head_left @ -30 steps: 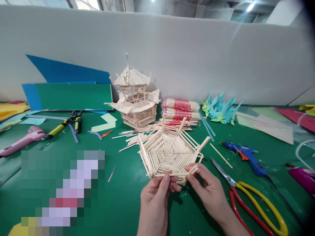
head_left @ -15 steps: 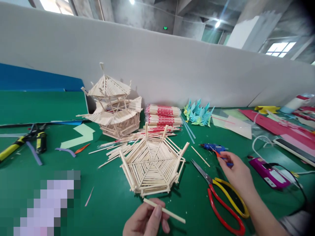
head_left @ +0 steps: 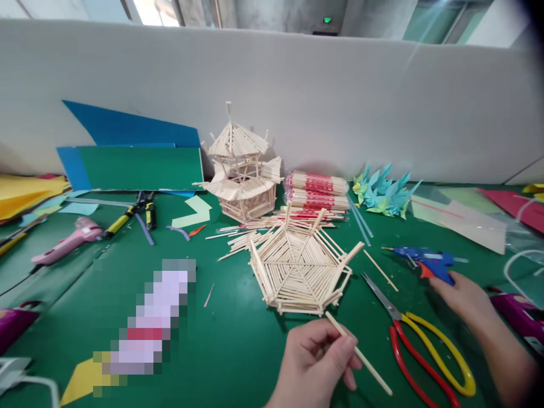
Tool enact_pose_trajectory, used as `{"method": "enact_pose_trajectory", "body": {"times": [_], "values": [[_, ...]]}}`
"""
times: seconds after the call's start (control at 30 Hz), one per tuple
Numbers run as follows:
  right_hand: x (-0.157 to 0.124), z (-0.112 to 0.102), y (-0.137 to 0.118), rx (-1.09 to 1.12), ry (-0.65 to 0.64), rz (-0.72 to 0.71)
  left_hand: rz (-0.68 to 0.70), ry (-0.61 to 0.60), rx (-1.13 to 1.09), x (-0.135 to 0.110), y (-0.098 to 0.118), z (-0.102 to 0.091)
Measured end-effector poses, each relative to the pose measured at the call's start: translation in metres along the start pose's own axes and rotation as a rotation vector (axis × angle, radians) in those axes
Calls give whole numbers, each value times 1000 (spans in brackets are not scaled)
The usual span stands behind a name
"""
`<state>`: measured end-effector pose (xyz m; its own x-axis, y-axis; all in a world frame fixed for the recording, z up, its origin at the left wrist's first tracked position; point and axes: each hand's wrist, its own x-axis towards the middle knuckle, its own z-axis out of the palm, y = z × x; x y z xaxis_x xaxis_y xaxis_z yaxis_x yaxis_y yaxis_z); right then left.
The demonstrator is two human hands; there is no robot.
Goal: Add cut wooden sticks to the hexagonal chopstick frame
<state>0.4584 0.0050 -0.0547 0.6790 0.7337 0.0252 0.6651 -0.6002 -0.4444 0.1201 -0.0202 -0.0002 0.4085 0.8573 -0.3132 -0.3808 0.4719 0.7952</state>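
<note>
My left hand (head_left: 318, 360) pinches a short wooden stick (head_left: 361, 356) between thumb and fingers, just in front of a many-sided stick frame (head_left: 297, 266). That frame lies on the green table, its floor filled with rows of sticks and a few short posts standing at its corners. At the right, my right hand (head_left: 461, 300) is closed around the handle of a blue hot glue gun (head_left: 433, 258) with an orange trigger; the nozzle points left. Some of its fingers are hidden behind the handle. Between the hands lie scissors (head_left: 397, 317) with red and yellow handles.
Behind the frame stand a stick pagoda (head_left: 244, 181), packs of sticks (head_left: 318, 190) and a blue paper-folded piece (head_left: 385, 191). Pliers (head_left: 127, 218) and a pink glue gun (head_left: 70, 241) lie left. A loose stick (head_left: 381, 271) rests near the scissors. A white partition (head_left: 297, 102) borders the back.
The view has swung left, so things appear further right. My right hand now wraps the glue gun's handle, and the gun has turned a little. My left hand still holds the stick.
</note>
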Motion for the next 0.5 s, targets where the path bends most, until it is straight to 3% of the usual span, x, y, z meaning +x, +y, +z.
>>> {"method": "enact_pose_trajectory", "body": {"times": [0.17, 0.27, 0.33, 0.5], "values": [[-51, -32, -20, 524, -71, 98, -40, -71, 0, 5, -2, 7], [-91, -48, -39, 940, -268, 178, -34, -134, 0, 4, 0, 6], [-114, -52, -51, 1032, -426, 139, -58, -175, -4, 2, 0, 4], [-148, -41, -63, 1026, -536, -8, -113, -186, 2, -3, -2, -5]]}}
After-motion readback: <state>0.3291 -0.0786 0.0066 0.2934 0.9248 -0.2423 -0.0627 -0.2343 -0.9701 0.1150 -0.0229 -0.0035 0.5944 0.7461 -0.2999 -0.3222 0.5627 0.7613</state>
